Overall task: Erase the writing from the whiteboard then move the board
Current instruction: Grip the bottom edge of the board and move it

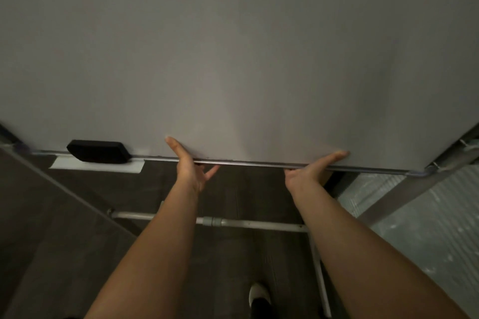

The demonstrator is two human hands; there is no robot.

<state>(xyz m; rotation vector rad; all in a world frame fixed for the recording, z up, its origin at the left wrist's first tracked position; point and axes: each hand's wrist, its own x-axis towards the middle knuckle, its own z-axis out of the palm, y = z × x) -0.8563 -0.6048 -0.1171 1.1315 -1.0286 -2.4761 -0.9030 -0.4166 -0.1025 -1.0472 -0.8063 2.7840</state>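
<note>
Both bare forearms reach forward and up. The left hand point(190, 163) has its thumb raised and fingers curled under, one finger pointing right. The right hand point(311, 167) lies with thumb stretched out rightward, its fingers hidden

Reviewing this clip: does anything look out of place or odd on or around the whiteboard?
Nothing stands out. The whiteboard shows no writing, the black eraser sits on the tray at its lower left, and the left hand and right hand hold its bottom edge.
</note>
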